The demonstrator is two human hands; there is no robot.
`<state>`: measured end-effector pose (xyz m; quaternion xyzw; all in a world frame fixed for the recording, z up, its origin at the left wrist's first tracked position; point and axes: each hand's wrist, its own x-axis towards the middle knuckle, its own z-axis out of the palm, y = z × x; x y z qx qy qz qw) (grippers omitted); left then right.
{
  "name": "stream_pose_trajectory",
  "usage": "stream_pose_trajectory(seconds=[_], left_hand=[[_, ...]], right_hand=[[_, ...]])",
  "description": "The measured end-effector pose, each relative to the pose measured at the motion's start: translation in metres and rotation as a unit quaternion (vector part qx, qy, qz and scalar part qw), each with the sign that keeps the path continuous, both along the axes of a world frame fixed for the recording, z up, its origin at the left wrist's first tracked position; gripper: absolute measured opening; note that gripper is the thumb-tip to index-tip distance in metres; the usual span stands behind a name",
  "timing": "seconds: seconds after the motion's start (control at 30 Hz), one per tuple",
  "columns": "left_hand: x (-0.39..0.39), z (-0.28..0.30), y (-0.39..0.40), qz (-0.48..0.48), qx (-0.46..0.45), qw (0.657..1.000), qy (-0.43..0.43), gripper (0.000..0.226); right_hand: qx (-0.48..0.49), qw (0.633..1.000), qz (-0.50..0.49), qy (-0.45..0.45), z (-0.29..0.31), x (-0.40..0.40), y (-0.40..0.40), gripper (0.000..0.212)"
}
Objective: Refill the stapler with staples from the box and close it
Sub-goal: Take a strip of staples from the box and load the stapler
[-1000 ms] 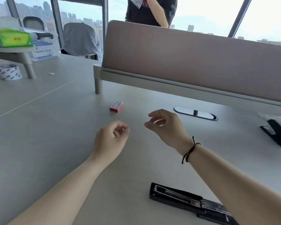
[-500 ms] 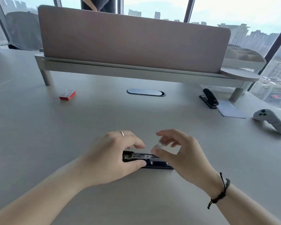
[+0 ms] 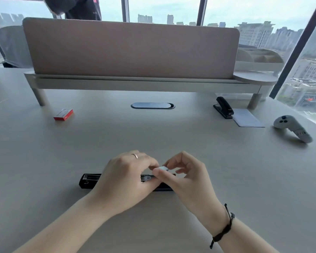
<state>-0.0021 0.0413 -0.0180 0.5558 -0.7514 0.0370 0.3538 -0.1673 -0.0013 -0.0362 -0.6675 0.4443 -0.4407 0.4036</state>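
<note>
A black stapler (image 3: 88, 180) lies opened flat on the grey desk, its metal channel facing up. My left hand (image 3: 125, 177) rests over its middle and grips it. My right hand (image 3: 185, 177) pinches a small silvery strip of staples (image 3: 162, 168) just above the channel's right part, beside my left fingertips. The red staple box (image 3: 63, 114) lies far off to the left, near the shelf's leg. The stapler's middle is hidden under my hands.
A second black stapler (image 3: 223, 107) and a grey paper sheet (image 3: 247, 118) lie at the right under the raised shelf (image 3: 135, 83). A white controller (image 3: 291, 127) sits at far right. An oval cable port (image 3: 152, 105) is mid-desk. A person stands behind the divider (image 3: 130, 50).
My view swung right and down. Both hands came from mid-air down onto the open stapler; my left hand now grips it and my right hand has lowered the staple strip close to the channel.
</note>
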Motion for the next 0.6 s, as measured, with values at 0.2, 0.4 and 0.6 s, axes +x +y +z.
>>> stream_pose_trajectory(seconds=[0.2, 0.4, 0.6], left_hand=[[-0.003, -0.007, -0.002, -0.004, 0.035, 0.999, 0.032, 0.021], [0.007, -0.01, -0.002, -0.01, 0.105, 0.989, 0.101, 0.019], [0.013, -0.015, -0.002, -0.025, 0.114, 0.99, 0.079, 0.024]], right_hand=[[0.007, 1.0, 0.022, 0.021, -0.001, -0.003, -0.002, 0.027], [-0.022, 0.995, 0.067, 0.064, 0.002, -0.017, -0.008, 0.02], [-0.031, 0.99, 0.082, 0.109, 0.003, -0.023, -0.008, 0.031]])
